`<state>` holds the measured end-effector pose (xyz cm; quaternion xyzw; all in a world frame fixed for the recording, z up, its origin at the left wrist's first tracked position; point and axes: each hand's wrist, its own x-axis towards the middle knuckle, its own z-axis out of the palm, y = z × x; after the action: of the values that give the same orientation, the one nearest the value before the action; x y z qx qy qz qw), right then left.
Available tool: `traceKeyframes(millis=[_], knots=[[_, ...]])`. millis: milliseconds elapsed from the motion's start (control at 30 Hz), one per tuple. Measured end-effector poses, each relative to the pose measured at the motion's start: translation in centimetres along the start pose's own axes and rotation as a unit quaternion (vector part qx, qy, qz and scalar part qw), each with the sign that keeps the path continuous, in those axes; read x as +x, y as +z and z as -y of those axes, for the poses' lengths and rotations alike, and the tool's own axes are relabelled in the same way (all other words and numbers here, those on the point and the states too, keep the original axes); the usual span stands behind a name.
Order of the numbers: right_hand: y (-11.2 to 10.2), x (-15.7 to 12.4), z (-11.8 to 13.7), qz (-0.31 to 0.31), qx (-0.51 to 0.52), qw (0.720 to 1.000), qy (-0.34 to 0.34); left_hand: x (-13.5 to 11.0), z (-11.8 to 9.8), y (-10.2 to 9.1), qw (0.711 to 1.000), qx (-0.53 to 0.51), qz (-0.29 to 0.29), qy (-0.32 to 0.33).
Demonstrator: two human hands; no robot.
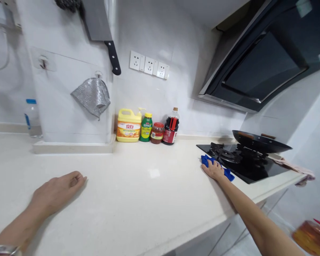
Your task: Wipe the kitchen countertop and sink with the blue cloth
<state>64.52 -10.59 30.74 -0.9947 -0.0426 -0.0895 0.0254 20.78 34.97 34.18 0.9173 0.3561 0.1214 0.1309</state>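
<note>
At the edge of the black gas stove, my right hand presses a crumpled blue cloth onto the white countertop. Parts of the cloth stick out past my fingers on both sides; the rest is hidden under the palm. My left hand rests on the counter at the left, its fingers curled loosely inward with nothing visible in them.
Along the wall stand a yellow detergent jug, a green bottle, a red-lidded jar and a dark sauce bottle. A wok sits on the stove under the range hood. A cleaver hangs at upper left.
</note>
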Motion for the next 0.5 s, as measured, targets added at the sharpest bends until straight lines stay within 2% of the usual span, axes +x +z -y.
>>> traceKeyframes(millis=[67,167,333,500], knots=[[-0.3,-0.3,1.9,0.004,0.001,1.0,0.01,-0.2,-0.7,-0.3,1.0,0.011,0.022,-0.018],[-0.5,-1.0,6.3,0.007,0.006,1.0,-0.01,-0.2,-1.4,-0.6,0.999,0.027,0.012,-0.034],[-1.2,-3.7,15.6,0.014,0.023,0.99,-0.136,-0.5,-2.1,-0.9,0.999,0.037,0.018,-0.029],[-2.7,-9.1,22.8,0.043,0.045,0.959,-0.278,-0.9,-2.3,-1.2,0.999,0.029,0.02,-0.035]])
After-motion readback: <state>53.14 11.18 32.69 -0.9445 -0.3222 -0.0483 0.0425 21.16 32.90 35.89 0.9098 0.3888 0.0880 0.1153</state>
